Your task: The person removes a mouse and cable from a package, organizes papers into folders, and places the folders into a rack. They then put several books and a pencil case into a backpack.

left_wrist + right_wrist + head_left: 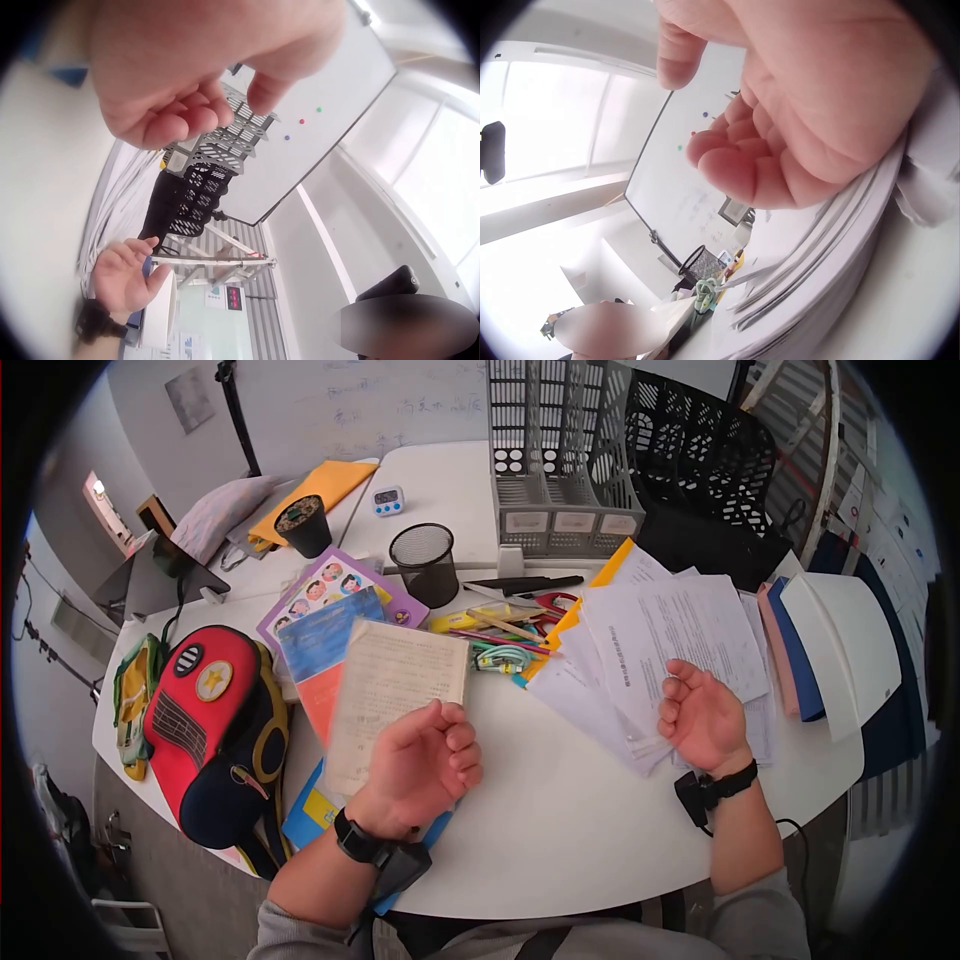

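My left hand (pixel 425 755) is palm up with its fingers loosely curled, holding nothing, over the lower edge of a yellowed booklet (pixel 400 680). Under that booklet lie a blue and red book (pixel 335 622) and a purple sheet with cartoon faces (pixel 318 592). On the other side my right hand (pixel 705 720), also loosely curled and holding nothing, overlaps a stack of printed papers (pixel 680 635). The right wrist view has its fingers (pixel 735 169) close over the paper edges (pixel 810 262). Pencils and pens (pixel 500 632) lie between the two piles, beside a coiled pale green cable (pixel 503 658).
A red and navy backpack (pixel 205 730) stands at the left table edge. Behind the books are a black mesh pen cup (pixel 425 565), a potted cactus (pixel 303 525) and a small timer (pixel 388 501). Grey file racks (pixel 565 520) rise at the back; upright folders (pixel 840 640) stand right.
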The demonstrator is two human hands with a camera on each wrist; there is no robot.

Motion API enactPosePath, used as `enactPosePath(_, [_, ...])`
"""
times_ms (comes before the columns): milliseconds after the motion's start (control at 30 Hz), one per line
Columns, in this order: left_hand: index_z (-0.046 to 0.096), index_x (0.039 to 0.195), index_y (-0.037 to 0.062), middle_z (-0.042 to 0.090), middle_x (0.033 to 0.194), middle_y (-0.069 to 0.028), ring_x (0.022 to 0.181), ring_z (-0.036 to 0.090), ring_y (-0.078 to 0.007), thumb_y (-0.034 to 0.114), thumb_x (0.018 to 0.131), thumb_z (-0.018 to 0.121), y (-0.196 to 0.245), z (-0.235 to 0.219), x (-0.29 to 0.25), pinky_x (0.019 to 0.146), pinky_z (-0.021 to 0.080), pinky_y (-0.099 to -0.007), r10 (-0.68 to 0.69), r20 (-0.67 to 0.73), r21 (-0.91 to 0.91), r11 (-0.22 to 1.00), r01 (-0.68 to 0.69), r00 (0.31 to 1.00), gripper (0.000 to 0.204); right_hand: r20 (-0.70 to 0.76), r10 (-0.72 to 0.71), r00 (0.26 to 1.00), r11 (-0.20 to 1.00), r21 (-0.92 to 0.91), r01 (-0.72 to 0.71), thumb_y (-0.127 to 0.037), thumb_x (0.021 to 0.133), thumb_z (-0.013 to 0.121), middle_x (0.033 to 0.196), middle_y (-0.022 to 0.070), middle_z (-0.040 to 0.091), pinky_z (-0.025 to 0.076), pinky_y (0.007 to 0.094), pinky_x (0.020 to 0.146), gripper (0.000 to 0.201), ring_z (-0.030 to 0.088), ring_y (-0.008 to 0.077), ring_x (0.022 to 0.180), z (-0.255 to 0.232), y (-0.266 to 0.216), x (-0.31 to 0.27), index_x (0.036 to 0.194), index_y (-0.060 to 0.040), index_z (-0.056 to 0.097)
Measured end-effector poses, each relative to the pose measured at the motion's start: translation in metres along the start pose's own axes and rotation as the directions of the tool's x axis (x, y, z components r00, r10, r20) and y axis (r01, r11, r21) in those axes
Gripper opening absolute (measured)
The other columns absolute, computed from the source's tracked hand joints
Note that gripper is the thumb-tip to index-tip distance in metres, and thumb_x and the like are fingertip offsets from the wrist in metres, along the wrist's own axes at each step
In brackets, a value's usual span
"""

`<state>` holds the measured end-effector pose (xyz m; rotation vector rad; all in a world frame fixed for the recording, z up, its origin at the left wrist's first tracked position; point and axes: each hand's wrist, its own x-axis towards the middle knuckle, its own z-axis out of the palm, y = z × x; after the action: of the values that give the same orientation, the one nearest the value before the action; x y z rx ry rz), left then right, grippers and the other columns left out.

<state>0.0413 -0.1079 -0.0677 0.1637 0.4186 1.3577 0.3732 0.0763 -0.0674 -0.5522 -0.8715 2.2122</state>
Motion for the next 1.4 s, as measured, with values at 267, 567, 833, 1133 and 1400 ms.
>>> enactPosePath(267, [0.068, 0.105, 0.0112, 0.052, 0.079, 0.0022, 0.073, 0.048, -0.0143, 0.037, 0.101, 0.052, 0.003, 0.004, -0.001, 0.07, 0.041, -0.0317, 0.029, -0.022, -0.016, 0.999, -0.029, 0.999, 0.031, 0.056, 0.012, 0.998, 1.0, 0.003, -0.012, -0.034, 0.097, 0.059, 0.102, 0.0096, 0.065, 0.049, 0.034, 0.073, 0.047, 0.061, 0.0212, 0.082, 0.004, 0.0, 0.001, 0.13, -0.0013, 0.055])
enactPosePath(567, [0.068, 0.102, 0.0103, 0.053, 0.077, 0.002, 0.072, 0.049, -0.0146, 0.037, 0.101, 0.053, 0.004, 0.0, 0.001, 0.069, 0.043, -0.0326, 0.02, -0.028, -0.071, 0.997, -0.022, 0.999, 0.031, 0.188, 0.01, 0.982, 0.966, -0.255, 0.039, -0.032, 0.096, 0.061, 0.114, 0.0122, 0.064, 0.052, 0.0349, 0.076, 0.053, 0.063, 0.0213, 0.09, 0.025, -0.014, 0.001, 0.137, 0.0006, 0.052])
enactPosePath(833, [0.068, 0.101, 0.0097, 0.055, 0.078, 0.0011, 0.071, 0.051, -0.0165, 0.035, 0.1, 0.053, 0.003, -0.002, 0.002, 0.068, 0.044, -0.0338, -0.024, -0.066, -0.101, 0.995, 0.018, 0.998, 0.03, 0.252, -0.003, 0.968, -0.295, -0.925, 0.24, -0.026, 0.092, 0.064, 0.116, 0.0111, 0.07, 0.051, 0.0363, 0.091, 0.034, 0.063, 0.0291, 0.109, 0.102, -0.024, 0.162, 0.119, -0.0049, 0.069])
enactPosePath(1133, [0.065, 0.101, 0.0105, 0.056, 0.079, 0.0, 0.072, 0.052, -0.0179, 0.034, 0.101, 0.053, 0.001, -0.003, 0.001, 0.069, 0.044, -0.0339, -0.029, -0.067, -0.108, 0.994, 0.021, 0.997, 0.027, 0.023, 0.06, 0.998, -0.619, -0.783, 0.056, -0.045, 0.078, 0.072, 0.099, 0.0181, 0.073, 0.053, 0.0416, 0.088, 0.05, 0.067, 0.0337, 0.098, 0.097, -0.011, 0.191, 0.102, -0.0013, 0.074])
enactPosePath(1400, [0.066, 0.102, 0.0104, 0.056, 0.079, 0.0008, 0.072, 0.051, -0.0159, 0.034, 0.101, 0.053, 0.001, -0.002, 0.001, 0.067, 0.044, -0.0331, -0.014, -0.072, -0.085, 0.996, 0.008, 0.997, 0.028, 0.152, 0.078, 0.985, -0.569, -0.805, 0.169, -0.04, 0.085, 0.068, 0.114, 0.0203, 0.069, 0.05, 0.0437, 0.094, 0.05, 0.062, 0.0364, 0.111, 0.091, -0.022, 0.157, 0.115, -0.0012, 0.069])
